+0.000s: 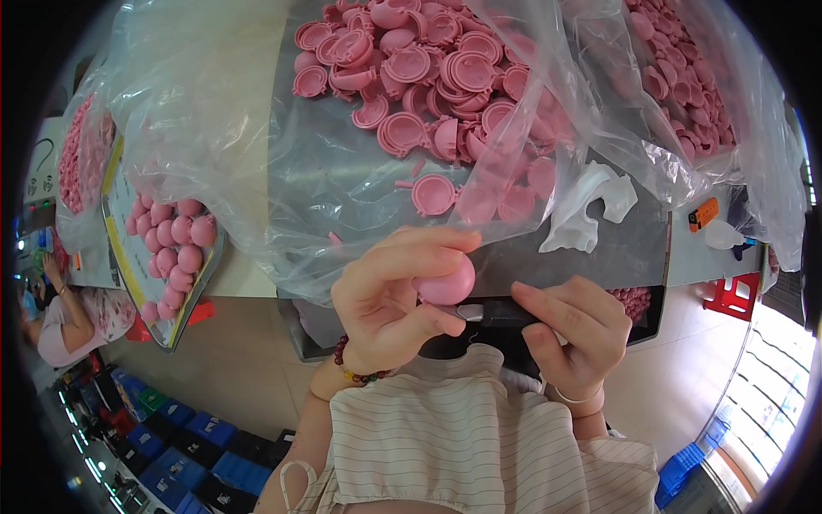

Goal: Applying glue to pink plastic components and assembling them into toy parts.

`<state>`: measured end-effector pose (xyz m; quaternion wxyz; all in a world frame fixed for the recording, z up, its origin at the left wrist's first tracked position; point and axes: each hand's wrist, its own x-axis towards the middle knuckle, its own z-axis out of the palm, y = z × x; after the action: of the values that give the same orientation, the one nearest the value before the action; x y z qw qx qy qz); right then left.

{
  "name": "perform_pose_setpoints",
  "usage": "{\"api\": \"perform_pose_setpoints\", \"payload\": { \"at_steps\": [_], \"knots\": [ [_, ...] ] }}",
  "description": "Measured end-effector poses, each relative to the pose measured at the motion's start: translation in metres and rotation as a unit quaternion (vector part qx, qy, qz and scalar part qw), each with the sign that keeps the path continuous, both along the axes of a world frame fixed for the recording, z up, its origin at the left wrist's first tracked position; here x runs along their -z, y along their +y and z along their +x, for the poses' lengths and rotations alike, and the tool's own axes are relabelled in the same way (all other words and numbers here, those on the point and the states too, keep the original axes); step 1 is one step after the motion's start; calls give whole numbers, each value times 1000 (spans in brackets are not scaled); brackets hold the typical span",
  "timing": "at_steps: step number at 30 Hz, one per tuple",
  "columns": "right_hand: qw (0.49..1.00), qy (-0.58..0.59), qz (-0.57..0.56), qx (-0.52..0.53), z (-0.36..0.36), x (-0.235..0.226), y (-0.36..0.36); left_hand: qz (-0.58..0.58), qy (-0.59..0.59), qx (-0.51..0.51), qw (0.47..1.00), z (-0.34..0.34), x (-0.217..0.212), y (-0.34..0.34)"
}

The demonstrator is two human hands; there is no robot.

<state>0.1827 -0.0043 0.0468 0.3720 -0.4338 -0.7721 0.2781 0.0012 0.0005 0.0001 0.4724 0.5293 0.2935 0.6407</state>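
Head view: left hand (pixel 390 295) grips pink dome (pixel 447 284); right hand (pixel 575 330) grips black tool (pixel 505 315); clear bag (pixel 257 128) behind.

Smooth, faintly glossy pink plastic dome (pixel 447 283) pinched in the left hand (pixel 390 295), matt pink moulded plastic shells (pixel 428 77) heaped on crinkled, shiny clear plastic film (pixel 214 103), dull grey metal surface (pixel 342 171) beneath, soft striped woven cloth top (pixel 454 428) below.
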Motion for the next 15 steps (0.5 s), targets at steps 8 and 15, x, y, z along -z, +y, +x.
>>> {"api": "perform_pose_setpoints", "payload": {
  "at_steps": [8,15],
  "knots": [
    [996,25,76,49,-2,2,2,-1,-13,-19,1000,3,0,1],
    [968,129,-124,175,-11,0,-4,-36,-22,-25,999,6,-3,-1]
  ]
}}
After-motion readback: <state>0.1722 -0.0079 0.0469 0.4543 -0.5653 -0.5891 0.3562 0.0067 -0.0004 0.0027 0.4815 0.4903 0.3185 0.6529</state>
